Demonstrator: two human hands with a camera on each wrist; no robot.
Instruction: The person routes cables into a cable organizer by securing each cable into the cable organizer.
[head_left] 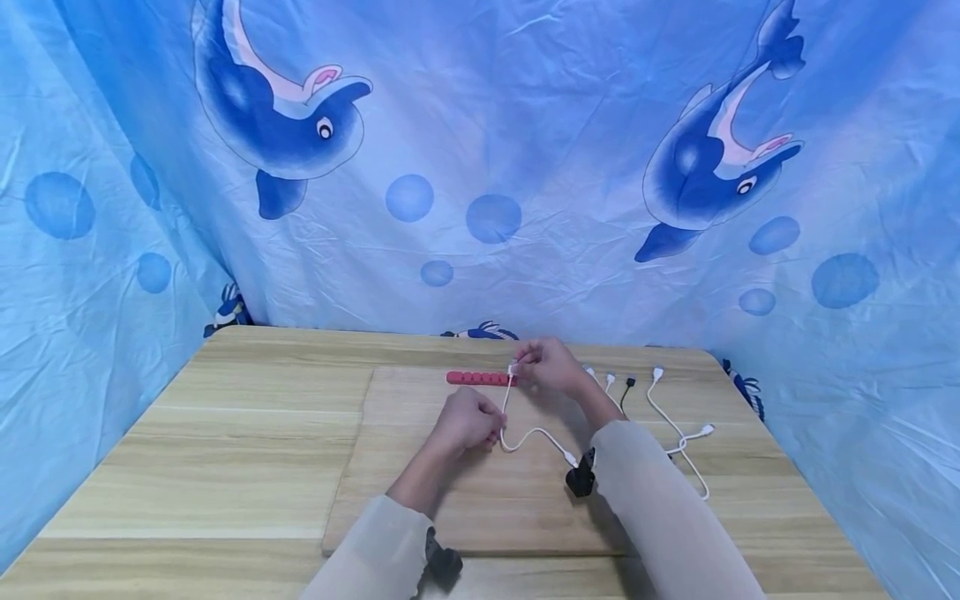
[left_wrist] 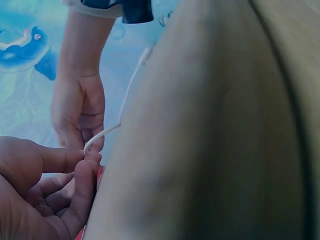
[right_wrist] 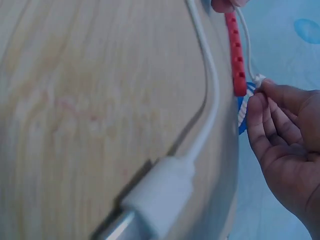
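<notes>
A white charging cable (head_left: pixel 534 432) runs between my hands above the wooden board. My right hand (head_left: pixel 549 365) pinches the plug at its far end, close to the right end of a red slotted cable holder (head_left: pixel 474 378). With thumb and fingertips, my left hand (head_left: pixel 467 419) pinches the same cable lower down, as the left wrist view shows at the cable bend (left_wrist: pixel 94 141). The cable's other connector (right_wrist: pixel 159 194), white with a metal tip, lies on the board near my right wrist. In the right wrist view, slots line the red holder (right_wrist: pixel 237 57).
The wooden board (head_left: pixel 420 508) lies on a wood-grain table (head_left: pixel 195 467). To the right are several white cables (head_left: pixel 681 442) and a black-tipped cable (head_left: pixel 628 385). A blue dolphin-print curtain (head_left: pixel 465 275) hangs behind the table.
</notes>
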